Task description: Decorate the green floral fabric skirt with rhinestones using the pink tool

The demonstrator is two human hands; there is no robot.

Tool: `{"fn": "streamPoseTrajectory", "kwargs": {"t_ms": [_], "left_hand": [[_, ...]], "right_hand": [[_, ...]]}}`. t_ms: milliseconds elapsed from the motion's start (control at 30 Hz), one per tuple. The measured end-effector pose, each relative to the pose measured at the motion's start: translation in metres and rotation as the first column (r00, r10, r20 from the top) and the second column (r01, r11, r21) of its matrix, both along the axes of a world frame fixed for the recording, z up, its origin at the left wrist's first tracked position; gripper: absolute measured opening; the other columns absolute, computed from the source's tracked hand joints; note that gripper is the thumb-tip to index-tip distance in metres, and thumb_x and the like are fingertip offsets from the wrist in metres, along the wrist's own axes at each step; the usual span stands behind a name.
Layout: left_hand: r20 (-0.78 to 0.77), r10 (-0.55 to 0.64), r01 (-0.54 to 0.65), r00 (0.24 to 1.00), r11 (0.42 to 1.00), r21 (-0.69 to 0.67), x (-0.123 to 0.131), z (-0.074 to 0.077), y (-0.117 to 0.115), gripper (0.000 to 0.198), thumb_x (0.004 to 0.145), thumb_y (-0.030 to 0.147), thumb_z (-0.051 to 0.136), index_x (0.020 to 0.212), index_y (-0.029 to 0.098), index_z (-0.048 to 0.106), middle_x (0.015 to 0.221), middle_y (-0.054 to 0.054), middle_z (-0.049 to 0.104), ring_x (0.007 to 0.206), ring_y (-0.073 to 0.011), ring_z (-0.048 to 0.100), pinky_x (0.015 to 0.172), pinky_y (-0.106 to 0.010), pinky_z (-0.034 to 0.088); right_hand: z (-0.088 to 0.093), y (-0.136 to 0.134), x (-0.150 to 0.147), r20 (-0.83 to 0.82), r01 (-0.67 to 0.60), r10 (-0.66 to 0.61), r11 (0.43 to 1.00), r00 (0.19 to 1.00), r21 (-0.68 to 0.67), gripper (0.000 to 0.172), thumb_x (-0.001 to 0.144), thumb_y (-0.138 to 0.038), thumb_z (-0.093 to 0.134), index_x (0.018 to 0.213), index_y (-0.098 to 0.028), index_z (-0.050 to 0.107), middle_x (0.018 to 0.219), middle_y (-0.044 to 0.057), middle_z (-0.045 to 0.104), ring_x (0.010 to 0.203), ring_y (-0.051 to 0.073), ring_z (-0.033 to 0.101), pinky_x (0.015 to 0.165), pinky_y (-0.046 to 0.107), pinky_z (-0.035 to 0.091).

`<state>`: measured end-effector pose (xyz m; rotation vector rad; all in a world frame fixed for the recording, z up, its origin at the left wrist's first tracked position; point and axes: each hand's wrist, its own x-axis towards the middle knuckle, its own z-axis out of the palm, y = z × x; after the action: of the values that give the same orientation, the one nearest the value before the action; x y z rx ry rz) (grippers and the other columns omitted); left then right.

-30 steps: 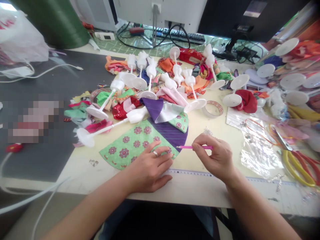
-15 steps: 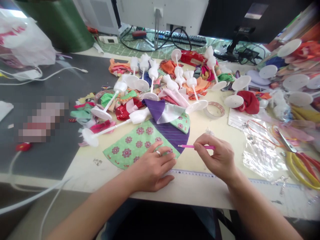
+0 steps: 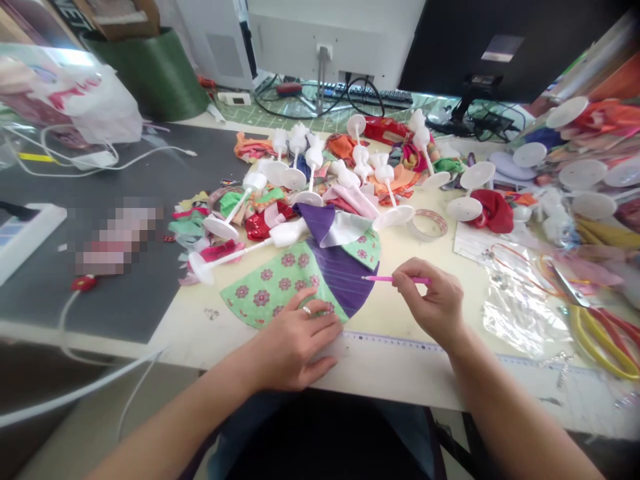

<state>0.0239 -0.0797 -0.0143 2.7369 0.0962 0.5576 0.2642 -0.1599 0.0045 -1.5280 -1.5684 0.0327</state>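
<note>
Green floral cotton: a fan-shaped piece of green flower-print fabric (image 3: 273, 288) is laid flat on the cream tabletop (image 3: 395, 317), edge to edge with a purple striped fabric panel (image 3: 343, 280).

Left hand: the left hand (image 3: 295, 347) is pressed palm-down on the lower edge of the green fabric, its fingers spread and a ring (image 3: 306, 310) worn on one finger.

Right hand: a slim pink stick (image 3: 395, 279) is pinched between the fingers of the right hand (image 3: 430, 300), its tip held at the purple panel's edge; whether the cloth is touched cannot be told.

Hands: they are held apart, with the purple panel's curved edge between them.

Below the hands: a metal ruler (image 3: 395, 342) is lying along the table's near edge.

Beyond the fabric: white plastic doll stands (image 3: 287, 233) are lying among heaped colourful fabric scraps (image 3: 260, 223).

Right of the hands: a roll of tape (image 3: 427, 225) is placed near a red fabric bundle (image 3: 493, 211), and yellow-handled scissors (image 3: 597, 340) are lying beside a transparent plastic sheet (image 3: 520, 313).
</note>
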Motion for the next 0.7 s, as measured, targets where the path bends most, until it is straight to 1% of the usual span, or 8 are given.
{"fn": "streamPoseTrajectory", "kwargs": {"t_ms": [133, 200, 333, 400, 467, 533, 600, 700], "left_hand": [[0.045, 0.004, -0.002, 0.999, 0.999, -0.048, -0.02, 0.005, -0.008, 0.037, 0.081, 0.025, 0.061, 0.116, 0.014, 0.058, 0.11, -0.009, 0.069, 0.108, -0.0271, 0.057, 0.107, -0.051, 0.031], [0.106, 0.044, -0.038, 0.993, 0.998, -0.056, -0.026, 0.006, -0.01, 0.037, 0.08, 0.022, 0.063, 0.116, 0.014, 0.058, 0.112, -0.01, 0.068, 0.108, -0.0268, 0.057, 0.104, -0.05, 0.035], [0.16, 0.252, -0.25, 0.955, 0.968, -0.034, -0.024, 0.003, -0.009, 0.03, 0.082, 0.018, 0.062, 0.112, 0.014, 0.059, 0.106, -0.01, 0.069, 0.1, -0.0243, 0.058, 0.097, -0.047, 0.042], [0.128, 0.354, -0.355, 0.927, 0.935, -0.015, -0.019, -0.001, -0.008, 0.026, 0.085, 0.021, 0.06, 0.11, 0.014, 0.06, 0.102, -0.01, 0.069, 0.096, -0.0242, 0.059, 0.092, -0.046, 0.044], [0.074, 0.418, -0.42, 0.905, 0.907, 0.015, -0.013, -0.006, -0.008, 0.025, 0.086, 0.024, 0.058, 0.109, 0.013, 0.06, 0.101, -0.01, 0.067, 0.095, -0.025, 0.059, 0.088, -0.046, 0.046], [0.02, 0.439, -0.439, 0.898, 0.896, 0.068, -0.008, -0.01, -0.007, 0.022, 0.087, 0.024, 0.056, 0.105, 0.013, 0.062, 0.099, -0.01, 0.066, 0.093, -0.0256, 0.058, 0.086, -0.045, 0.046], [-0.007, 0.432, -0.428, 0.902, 0.895, 0.125, -0.006, -0.012, -0.007, 0.016, 0.089, 0.02, 0.052, 0.097, 0.014, 0.064, 0.093, -0.009, 0.065, 0.09, -0.0245, 0.057, 0.084, -0.043, 0.047], [0.009, 0.42, -0.415, 0.908, 0.893, 0.174, -0.008, -0.01, -0.006, 0.02, 0.09, 0.014, 0.046, 0.082, 0.015, 0.065, 0.081, -0.007, 0.063, 0.082, -0.0215, 0.056, 0.082, -0.041, 0.047]], "right_hand": [[0.0, -0.001, 0.001, -0.011, 0.023, -0.023, 1.0, 1.0, 0.013, 0.017, 0.088, -0.016, 0.055, 0.071, -0.019, 0.053, 0.06, -0.004, 0.055, 0.056, 0.008, 0.051, 0.055, 0.023, 0.04], [0.0, -0.002, 0.001, -0.036, 0.018, -0.017, 1.0, 0.999, 0.021, 0.021, 0.091, -0.018, 0.052, 0.07, -0.019, 0.052, 0.059, -0.004, 0.054, 0.054, 0.008, 0.049, 0.054, 0.023, 0.039], [-0.002, -0.003, 0.001, -0.104, 0.017, -0.013, 0.999, 0.995, 0.045, 0.027, 0.095, -0.02, 0.044, 0.068, -0.019, 0.051, 0.059, -0.003, 0.052, 0.054, 0.008, 0.048, 0.054, 0.024, 0.038], [-0.004, -0.002, 0.002, -0.151, 0.027, -0.017, 0.998, 0.988, 0.064, 0.031, 0.096, -0.022, 0.04, 0.067, -0.019, 0.051, 0.061, -0.002, 0.053, 0.057, 0.009, 0.05, 0.056, 0.025, 0.039], [-0.006, -0.001, 0.003, -0.223, 0.037, -0.015, 0.995, 0.975, 0.093, 0.032, 0.097, -0.024, 0.039, 0.067, -0.02, 0.049, 0.063, -0.001, 0.054, 0.06, 0.011, 0.053, 0.06, 0.027, 0.042], [-0.006, 0.001, 0.004, -0.301, 0.06, -0.024, 0.992, 0.953, 0.11, 0.032, 0.097, -0.027, 0.039, 0.068, -0.02, 0.05, 0.064, 0.0, 0.056, 0.062, 0.012, 0.055, 0.062, 0.029, 0.045], [-0.004, 0.001, 0.005, -0.332, 0.109, -0.076, 0.991, 0.94, 0.082, 0.032, 0.097, -0.029, 0.039, 0.069, -0.02, 0.052, 0.064, 0.0, 0.057, 0.062, 0.012, 0.056, 0.062, 0.028, 0.046], [0.006, 0.002, 0.005, -0.236, 0.147, -0.151, 0.988, 0.96, -0.037, 0.028, 0.096, -0.031, 0.041, 0.075, -0.02, 0.055, 0.062, -0.002, 0.057, 0.058, 0.011, 0.055, 0.059, 0.026, 0.045]]}}
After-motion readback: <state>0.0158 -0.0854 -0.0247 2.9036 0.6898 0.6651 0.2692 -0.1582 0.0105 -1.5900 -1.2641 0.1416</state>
